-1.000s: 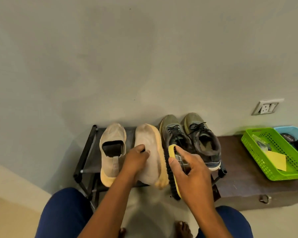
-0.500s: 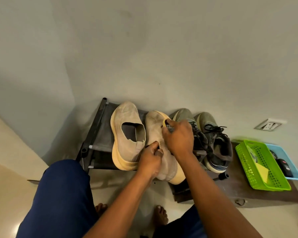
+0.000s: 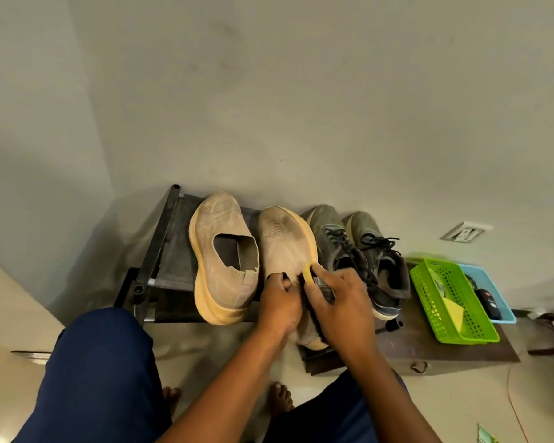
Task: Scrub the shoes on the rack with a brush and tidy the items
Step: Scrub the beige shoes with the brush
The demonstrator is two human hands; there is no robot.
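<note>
Two beige knit slip-on shoes with yellow soles sit on a black shoe rack (image 3: 160, 251). The left beige shoe (image 3: 221, 251) stands free. My left hand (image 3: 280, 302) grips the collar of the right beige shoe (image 3: 285, 241) at its heel end. My right hand (image 3: 339, 302) holds a yellow-handled brush (image 3: 311, 276) with dark bristles against that shoe's heel side. A pair of grey-green laced sneakers (image 3: 359, 251) stands to the right, touching the beige shoe.
A green basket (image 3: 454, 302) with a yellow cloth and a blue tray (image 3: 493, 298) with dark items sit on a low brown bench (image 3: 429, 353) to the right. A wall socket (image 3: 466, 232) is above. My knees and bare feet are below.
My right hand drew the brush from the beige shoe's toe back toward its heel. My left hand kept its hold on the shoe's collar. The camera view shifted slightly.
</note>
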